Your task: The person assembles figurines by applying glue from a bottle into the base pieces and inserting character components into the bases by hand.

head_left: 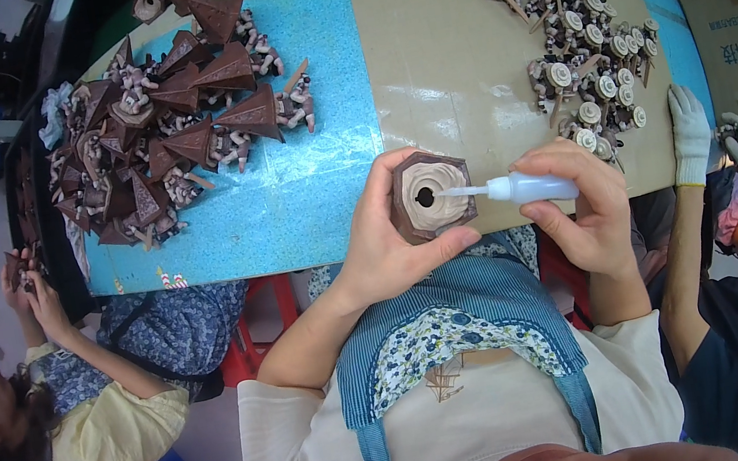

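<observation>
Two grips: left fingers (379,184) hold a hexagonal piece (434,176), right fingers (579,164) a nozzled bottle (531,189).

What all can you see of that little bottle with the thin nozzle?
The small squeeze bottle is a translucent, pale bluish-white cylinder, apparently soft plastic. A whitish neck leads to a long, thin nozzle. It lies sideways across the picture, nozzle pointing left, gripped by the right hand. The tip appears at the edge of the dark hole in the hexagonal piece held by the left hand; whether it touches, I can't tell.
</observation>
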The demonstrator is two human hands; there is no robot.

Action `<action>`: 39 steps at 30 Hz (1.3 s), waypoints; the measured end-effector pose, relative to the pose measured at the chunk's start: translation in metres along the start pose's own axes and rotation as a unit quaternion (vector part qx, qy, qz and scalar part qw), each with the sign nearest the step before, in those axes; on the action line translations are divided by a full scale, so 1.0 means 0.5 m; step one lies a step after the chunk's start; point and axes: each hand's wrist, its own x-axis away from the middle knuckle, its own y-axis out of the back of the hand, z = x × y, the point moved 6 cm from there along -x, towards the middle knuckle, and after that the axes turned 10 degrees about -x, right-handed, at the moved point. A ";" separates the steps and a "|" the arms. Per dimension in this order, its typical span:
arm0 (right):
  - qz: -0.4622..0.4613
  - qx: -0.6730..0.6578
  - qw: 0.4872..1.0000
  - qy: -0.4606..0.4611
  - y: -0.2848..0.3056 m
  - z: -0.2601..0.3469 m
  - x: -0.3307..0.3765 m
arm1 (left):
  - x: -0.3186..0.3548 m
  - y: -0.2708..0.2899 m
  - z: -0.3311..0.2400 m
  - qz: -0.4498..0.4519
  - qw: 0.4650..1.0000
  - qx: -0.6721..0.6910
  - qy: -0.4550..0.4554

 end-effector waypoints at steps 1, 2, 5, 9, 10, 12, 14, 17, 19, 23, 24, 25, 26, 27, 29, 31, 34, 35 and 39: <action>0.003 0.013 1.000 0.025 -0.003 0.016 -0.007 | 0.002 -0.002 -0.005 -0.002 1.000 -0.002 -0.016; 0.006 0.014 1.000 0.022 -0.005 0.024 -0.011 | 0.005 -0.005 -0.007 -0.003 1.000 0.001 -0.014; 0.029 0.046 0.998 0.021 -0.014 0.049 -0.018 | 0.010 -0.008 -0.011 -0.011 0.999 0.041 0.008; 0.031 0.097 0.993 0.053 -0.025 0.068 -0.026 | 0.007 -0.010 -0.022 0.006 1.000 0.003 -0.001; 0.026 0.102 0.992 0.074 -0.026 0.074 -0.028 | 0.008 -0.011 -0.022 0.007 1.000 0.003 0.006; 0.030 0.107 0.991 0.075 -0.028 0.078 -0.031 | 0.008 -0.012 -0.021 0.006 1.000 0.015 0.017; 0.032 0.111 0.990 0.078 -0.030 0.081 -0.032 | 0.009 -0.013 -0.022 0.007 0.999 0.024 0.027; 0.031 0.116 0.990 0.078 -0.031 0.084 -0.032 | 0.009 -0.014 -0.025 0.003 0.999 0.025 0.023; 0.031 0.114 0.990 0.079 -0.031 0.085 -0.031 | 0.009 -0.014 -0.025 0.000 1.000 0.018 0.016; 0.034 0.118 0.989 0.078 -0.031 0.078 -0.029 | 0.009 -0.014 -0.024 0.003 1.000 0.009 0.016; 0.033 0.100 0.992 0.073 -0.030 0.072 -0.028 | 0.010 -0.014 -0.023 0.003 1.000 0.019 0.024; 0.033 0.083 0.994 0.070 -0.028 0.067 -0.026 | 0.009 -0.014 -0.023 0.003 0.999 0.028 0.031; 0.032 0.082 0.994 0.069 -0.027 0.058 -0.020 | 0.009 -0.012 -0.024 0.002 0.999 0.028 0.032; -0.012 -0.009 1.000 0.010 -0.016 0.031 -0.010 | 0.009 -0.009 -0.023 0.005 0.999 0.011 0.046; -0.058 -0.161 0.983 -0.071 -0.001 -0.023 0.007 | 0.008 0.000 -0.027 0.010 0.998 -0.005 0.060; -0.098 -0.266 0.947 -0.149 -0.006 -0.067 0.011 | 0.008 0.009 -0.031 0.038 0.989 -0.098 0.103; -0.130 -0.307 0.925 -0.180 -0.034 -0.112 -0.011 | 0.007 0.025 -0.043 0.026 0.967 -0.239 0.079; -0.143 -0.337 0.915 -0.170 -0.042 -0.129 -0.023 | 0.008 0.029 -0.042 0.028 0.967 -0.241 0.080; -0.114 -0.267 0.947 -0.134 -0.066 -0.212 -0.071 | 0.000 0.045 -0.103 -0.042 0.866 -0.475 -0.152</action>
